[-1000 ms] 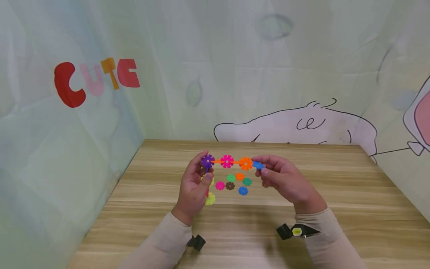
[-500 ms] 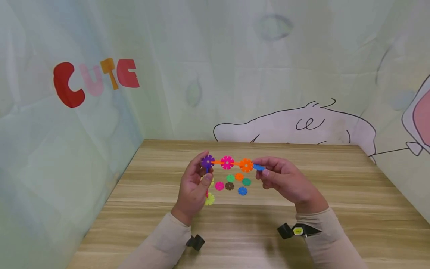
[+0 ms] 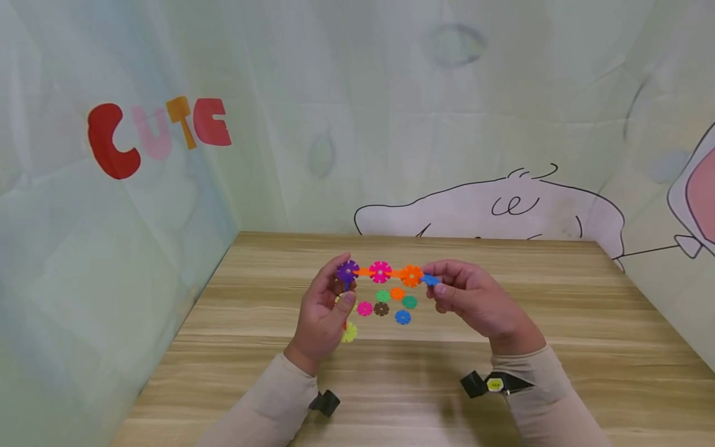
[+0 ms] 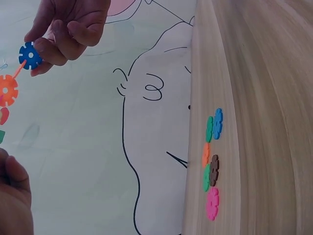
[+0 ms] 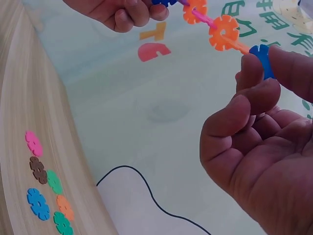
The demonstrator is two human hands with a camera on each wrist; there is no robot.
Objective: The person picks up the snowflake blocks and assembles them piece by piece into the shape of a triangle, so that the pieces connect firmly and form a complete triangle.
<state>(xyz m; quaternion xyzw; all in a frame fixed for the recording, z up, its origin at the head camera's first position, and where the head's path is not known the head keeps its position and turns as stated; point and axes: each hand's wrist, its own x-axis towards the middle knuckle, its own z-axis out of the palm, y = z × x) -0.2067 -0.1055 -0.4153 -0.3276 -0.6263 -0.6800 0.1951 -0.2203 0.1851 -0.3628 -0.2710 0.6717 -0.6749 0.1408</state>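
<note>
A chain of snowflake discs [image 3: 380,272] is being held up above the table [image 3: 558,323] between both hands. The blue disc [image 3: 430,280] at the chain's right end is being pinched by the right hand [image 3: 475,301], thumb and forefinger curled onto it, other fingers loosely bent. The purple disc [image 3: 347,270] at the left end is being gripped by the left hand [image 3: 321,313], fingers curled round it; a yellow disc [image 3: 349,333] is being shown hanging below that hand, seemingly joined to the chain, the link partly hidden. Between the two ends, a pink disc [image 3: 380,271] and an orange disc [image 3: 411,275] are being carried in a row, linked by edge-on pieces. Under the chain, loose discs [image 3: 388,304] are lying flat on the table in a small cluster: pink, brown, two green, orange, blue. A printed backdrop [image 3: 156,133] with red letters is being seen behind the table.
</note>
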